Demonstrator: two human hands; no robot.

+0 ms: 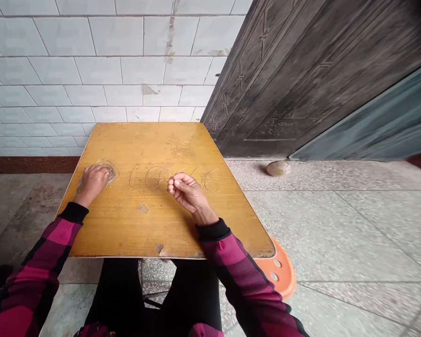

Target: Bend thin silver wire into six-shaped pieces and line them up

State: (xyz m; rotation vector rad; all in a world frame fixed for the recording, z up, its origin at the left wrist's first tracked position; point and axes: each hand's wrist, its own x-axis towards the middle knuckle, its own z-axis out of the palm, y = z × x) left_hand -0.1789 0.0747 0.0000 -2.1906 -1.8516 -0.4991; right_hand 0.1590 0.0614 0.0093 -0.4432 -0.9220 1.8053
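My left hand [94,181] rests on a loose coil of thin wire [111,174] at the left side of the table, its fingers curled down onto the strands. My right hand [187,191] is raised over the table's middle with thumb and fingers pinched together. A short curved piece of thin wire [160,183] shows at its fingertips. Several bent wires lie in a row across the table, each shaped like a figure 6. One bent wire [135,178] lies at the row's left end, another bent wire [211,180] at its right end. My right hand partly hides the middle ones.
The yellow wooden table [119,224] stands against a white tiled wall [115,37]. An orange stool [282,269] sticks out under the table's right front corner. A dark carved door [287,70] stands at the right, with a round object [278,168] on the floor before it.
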